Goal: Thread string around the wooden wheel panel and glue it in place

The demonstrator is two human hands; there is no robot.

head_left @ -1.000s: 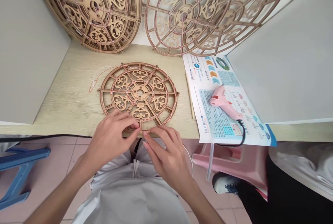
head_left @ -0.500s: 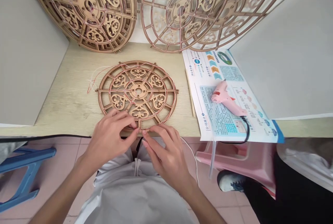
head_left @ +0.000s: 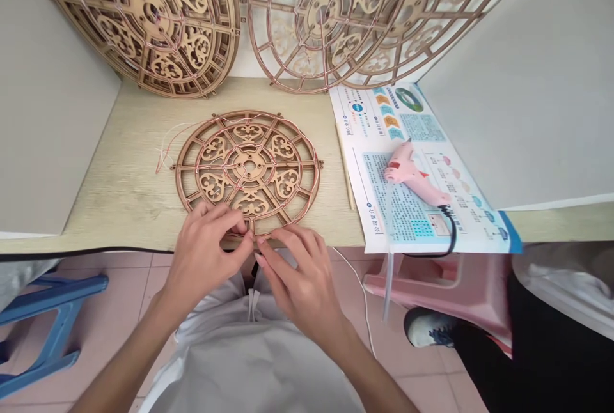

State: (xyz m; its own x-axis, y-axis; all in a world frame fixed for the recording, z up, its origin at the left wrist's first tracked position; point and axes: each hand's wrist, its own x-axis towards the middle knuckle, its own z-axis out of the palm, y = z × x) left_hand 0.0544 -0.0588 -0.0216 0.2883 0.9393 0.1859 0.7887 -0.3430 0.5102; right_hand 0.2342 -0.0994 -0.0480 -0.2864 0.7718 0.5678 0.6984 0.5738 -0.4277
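Observation:
A round fretwork wooden disc [head_left: 249,151] lies flat on the pale wood tabletop [head_left: 119,202], with thin copper wire wound across its spokes and rings. Loose wire ends [head_left: 167,154] trail off its left side. My left hand [head_left: 206,259] and my right hand [head_left: 295,282] meet at the disc's lower rim, fingertips pinched together. Whatever lies between the fingertips is partly hidden, and it could be wire. Both hands hide that part of the rim.
Several wired wooden panels [head_left: 144,16] lean at the back. A pink glue gun [head_left: 412,176] rests on a printed leaflet [head_left: 369,125] to the right, beside a thin wooden stick [head_left: 346,167]. Grey partitions flank the table. Below stand a pink stool [head_left: 441,285] and a blue stool [head_left: 52,317].
The whole view has shifted slightly, with the disc sitting a little further left and up. My hands stay pinched at the disc's lower rim.

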